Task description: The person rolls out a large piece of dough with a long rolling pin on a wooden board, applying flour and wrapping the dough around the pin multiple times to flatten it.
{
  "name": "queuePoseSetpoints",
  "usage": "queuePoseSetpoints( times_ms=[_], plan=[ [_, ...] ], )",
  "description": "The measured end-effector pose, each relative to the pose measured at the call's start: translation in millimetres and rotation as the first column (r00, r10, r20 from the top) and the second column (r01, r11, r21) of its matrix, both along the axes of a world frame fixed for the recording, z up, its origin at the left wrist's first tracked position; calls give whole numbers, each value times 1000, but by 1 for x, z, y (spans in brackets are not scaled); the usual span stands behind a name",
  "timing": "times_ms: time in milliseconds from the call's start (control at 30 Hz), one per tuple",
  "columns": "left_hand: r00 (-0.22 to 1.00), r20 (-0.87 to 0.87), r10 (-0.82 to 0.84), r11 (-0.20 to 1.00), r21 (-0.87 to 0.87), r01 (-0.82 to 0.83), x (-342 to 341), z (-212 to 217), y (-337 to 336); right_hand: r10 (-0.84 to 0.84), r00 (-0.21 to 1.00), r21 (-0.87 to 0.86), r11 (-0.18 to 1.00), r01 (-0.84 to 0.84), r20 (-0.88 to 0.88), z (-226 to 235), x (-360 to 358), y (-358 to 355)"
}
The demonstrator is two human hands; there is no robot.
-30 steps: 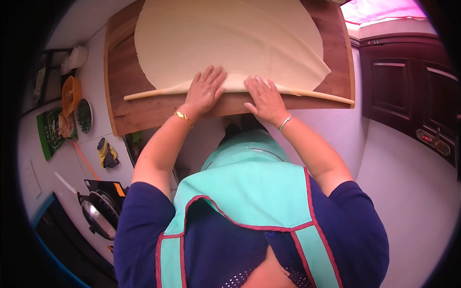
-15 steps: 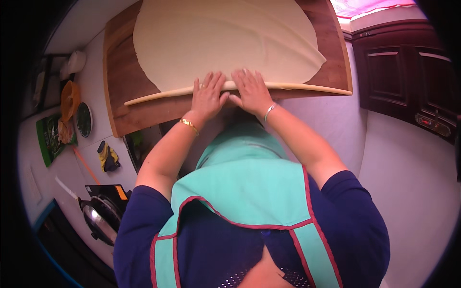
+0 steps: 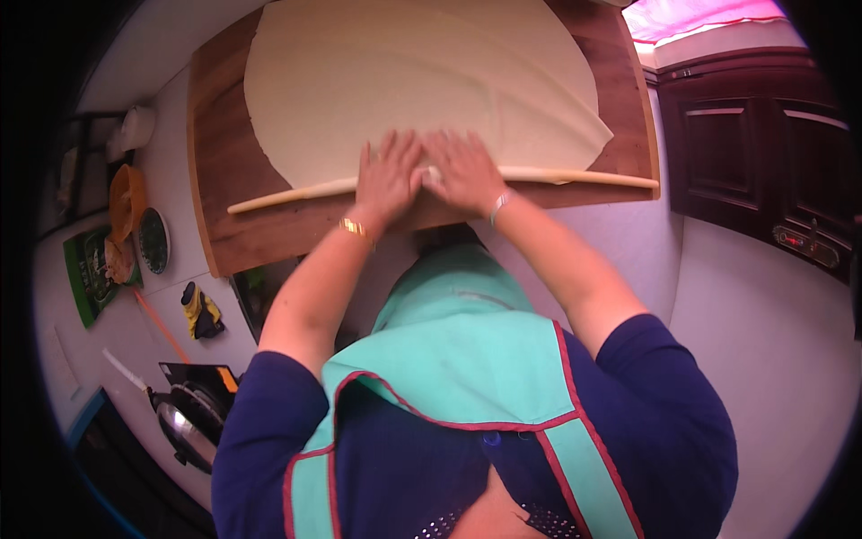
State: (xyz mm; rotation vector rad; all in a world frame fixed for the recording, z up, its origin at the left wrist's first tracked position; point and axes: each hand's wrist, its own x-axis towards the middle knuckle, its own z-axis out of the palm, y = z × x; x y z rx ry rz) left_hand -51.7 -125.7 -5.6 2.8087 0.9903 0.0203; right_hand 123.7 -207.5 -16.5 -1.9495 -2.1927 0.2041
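Closer together than a second earlier, our left hand (image 3: 386,182) and right hand (image 3: 468,172) lay flat, each grip outstretched and unclamped, mid-length on the stiff rolling pin (image 3: 575,176) along the tabletop's (image 3: 224,154) near edge, seemingly the best hold for soft, tearable dough (image 3: 404,72).

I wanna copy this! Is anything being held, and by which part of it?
Nothing looks gripped: the left hand and right hand lie open across the middle of the rolling pin.

A dark reddish-brown panelled wooden door (image 3: 763,135) with an ornate metal lock plate (image 3: 806,244) stands at the right, beside plain pale surfaces. Above it, a pink covering (image 3: 700,20) glows brightly. A black rack (image 3: 83,148) stands far left, in shadow.
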Motion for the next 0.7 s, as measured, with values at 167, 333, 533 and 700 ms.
queuePoseSetpoints(
  times_ms=[167,333,533,700],
  plan=[
    [999,46,15,997,74,-19,11,-12,26,-32,999,89,996,31,11,-23,2,14],
    [997,76,-8,993,-118,17,-40,-13,-67,85,990,-28,996,-89,-113,5,-29,-73],
    [977,164,134,986,77,-148,36,6,59,-111,992,185,978,99,59,0,21,63],
    [995,102,21,995,-104,-11,-37,-16,-68,56,993,-109,992,-67,-103,2,-33,-74]
  ],
)
